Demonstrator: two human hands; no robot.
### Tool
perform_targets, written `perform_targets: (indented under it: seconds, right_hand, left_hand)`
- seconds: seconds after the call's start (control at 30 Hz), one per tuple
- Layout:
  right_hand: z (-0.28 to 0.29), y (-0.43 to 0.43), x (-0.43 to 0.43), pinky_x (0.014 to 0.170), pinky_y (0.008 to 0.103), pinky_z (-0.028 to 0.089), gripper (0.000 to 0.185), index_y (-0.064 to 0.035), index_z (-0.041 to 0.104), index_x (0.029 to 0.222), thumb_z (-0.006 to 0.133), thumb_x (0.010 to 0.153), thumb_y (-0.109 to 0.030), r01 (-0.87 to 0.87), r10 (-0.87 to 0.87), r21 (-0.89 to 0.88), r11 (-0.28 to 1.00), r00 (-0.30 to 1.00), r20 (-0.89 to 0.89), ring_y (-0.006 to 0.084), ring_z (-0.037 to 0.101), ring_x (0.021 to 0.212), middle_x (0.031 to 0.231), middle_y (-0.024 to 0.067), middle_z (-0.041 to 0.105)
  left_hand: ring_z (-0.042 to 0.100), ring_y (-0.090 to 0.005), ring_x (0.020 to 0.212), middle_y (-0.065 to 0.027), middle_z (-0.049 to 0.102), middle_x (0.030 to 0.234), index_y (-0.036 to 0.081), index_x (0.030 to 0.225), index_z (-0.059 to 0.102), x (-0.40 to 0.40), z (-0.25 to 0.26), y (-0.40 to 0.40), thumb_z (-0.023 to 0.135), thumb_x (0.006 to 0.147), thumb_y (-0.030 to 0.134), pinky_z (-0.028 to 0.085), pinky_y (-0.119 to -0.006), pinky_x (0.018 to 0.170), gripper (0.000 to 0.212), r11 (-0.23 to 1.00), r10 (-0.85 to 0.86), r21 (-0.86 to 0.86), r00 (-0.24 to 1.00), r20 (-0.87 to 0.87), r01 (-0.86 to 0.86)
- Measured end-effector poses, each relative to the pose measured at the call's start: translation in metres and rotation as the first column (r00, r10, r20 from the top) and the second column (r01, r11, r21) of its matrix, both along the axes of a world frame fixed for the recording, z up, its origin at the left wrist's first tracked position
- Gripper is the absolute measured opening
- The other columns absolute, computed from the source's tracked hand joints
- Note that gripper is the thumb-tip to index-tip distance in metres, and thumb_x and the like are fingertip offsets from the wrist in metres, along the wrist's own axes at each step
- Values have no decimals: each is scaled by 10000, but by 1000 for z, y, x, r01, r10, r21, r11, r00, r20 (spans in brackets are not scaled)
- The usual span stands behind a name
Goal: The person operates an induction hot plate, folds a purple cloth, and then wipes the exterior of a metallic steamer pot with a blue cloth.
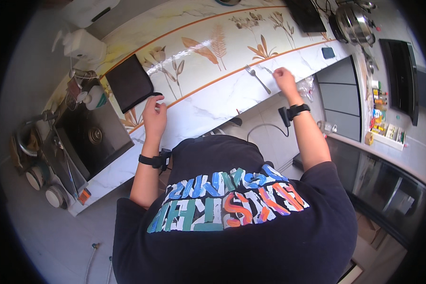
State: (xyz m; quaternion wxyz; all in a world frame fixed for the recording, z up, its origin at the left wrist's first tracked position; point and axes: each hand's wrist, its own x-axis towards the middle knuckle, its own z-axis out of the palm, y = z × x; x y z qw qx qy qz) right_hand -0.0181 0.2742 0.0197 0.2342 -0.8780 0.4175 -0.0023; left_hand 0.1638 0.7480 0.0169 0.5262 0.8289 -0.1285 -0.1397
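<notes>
A metal fork [258, 78] lies slantwise on the white marble-patterned countertop [213, 96], its tines towards the backsplash. My right hand [285, 81] is just right of it, not touching it, with the fingers drawn together and nothing visible in them. At the left, my left hand [154, 115] is beside the near right corner of a flat black mat or board [130, 83], its fingers loosely bent and apart. Whether a fingertip touches that corner cannot be told. A small dark green cloth or pad [328, 53] lies farther right on the counter.
Left of the mat is a dark sink [96, 135] with a white bottle [96, 97] at its back edge. An orange-handled tool [84, 196] lies near the counter's left end. Steel pots [353, 25] stand at the back right. A black cable [268, 125] hangs near my right wrist.
</notes>
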Motion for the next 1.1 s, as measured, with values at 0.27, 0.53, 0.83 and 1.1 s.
perform_targets:
  seconds: [0.27, 0.53, 0.83, 1.1]
  right_hand:
    - [-45, 74, -46, 928, 459, 531, 299, -15, 698, 1099, 756, 865, -193, -61, 62, 8, 998, 991, -116, 377, 657, 1034, 1033, 188, 721]
    - [-51, 88, -25, 792, 424, 565, 134, -28, 741, 954, 697, 849, -99, -133, 159, 103, 986, 937, -311, 338, 710, 818, 906, 160, 755]
    - [-15, 230, 72, 752, 278, 532, 140, 34, 713, 991, 741, 929, -88, -454, 444, 788, 416, 858, 259, 108, 640, 783, 860, 40, 718]
    - [17, 268, 112, 730, 320, 527, 213, -10, 727, 995, 714, 923, -210, -552, 493, 605, 573, 822, 283, 158, 655, 742, 868, 87, 742]
  left_hand:
    - [654, -245, 811, -141, 679, 1024, 2, 1060, 686, -29, -9, -30, 603, 890, 28, 536, -346, 720, 191, 980, -185, 62, 982, -45, 187]
    - [670, -280, 773, -163, 721, 962, 23, 1059, 698, -53, -33, -45, 634, 874, 57, 546, -374, 729, 198, 977, -212, 28, 976, -60, 214]
    - [666, -119, 754, -54, 726, 854, -21, 1052, 699, -75, -16, -60, 678, 979, 133, 524, -262, 695, 172, 934, -72, -334, 844, -531, -130]
    - [622, -100, 700, -44, 715, 839, 1, 980, 704, 13, -42, -2, 672, 968, 79, 512, -267, 646, 85, 961, 104, -192, 902, -419, -200]
